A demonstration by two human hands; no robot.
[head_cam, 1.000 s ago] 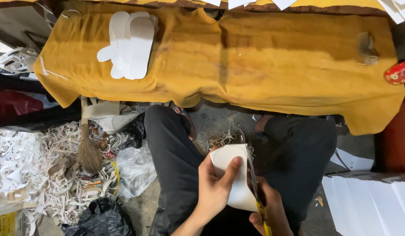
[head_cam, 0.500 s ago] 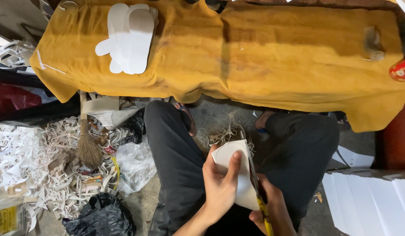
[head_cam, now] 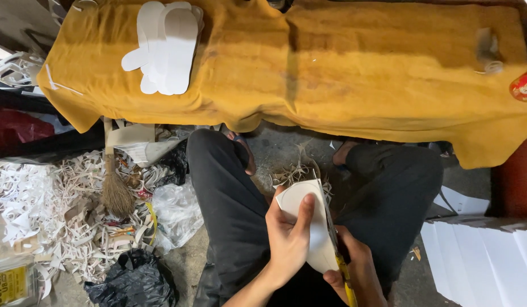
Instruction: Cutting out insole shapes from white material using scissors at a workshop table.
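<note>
A big yellow cloth (head_cam: 343, 74) covers the counter across the top, from 10 o'clock to 2 o'clock. It hangs down over the front edge.

The person's legs in dark trousers (head_cam: 229, 210) fill the middle and bend out toward 7 and 4 o'clock.

A heap of white paper scraps (head_cam: 42, 210) lies on the floor at 8 o'clock. Flat white sheets (head_cam: 485, 256) lie in a pile at 4 o'clock.

A stack of white foot-shaped cutouts (head_cam: 167, 48) sits on the cloth at 11 o'clock. A clear plastic bag (head_cam: 175, 213) and a black bag (head_cam: 133, 281) lie by the scraps, near 7 o'clock. A small straw broom (head_cam: 114, 187) stands among the scraps at 9 o'clock.

The white cutout piece (head_cam: 317, 241) is low in the middle, at 6 o'clock, held up over the lap between both hands.

The left hand (head_cam: 286, 244) pinches the piece, with the thumb pressed on its front and the fingers curled behind it.

The right hand (head_cam: 357, 273) is just beside the piece at 5 o'clock. It is closed around scissors with yellow handles (head_cam: 338, 256), and the blades run along the right edge of the piece.

A little red round thing (head_cam: 524, 86) sits at the right edge at 3 o'clock.
</note>
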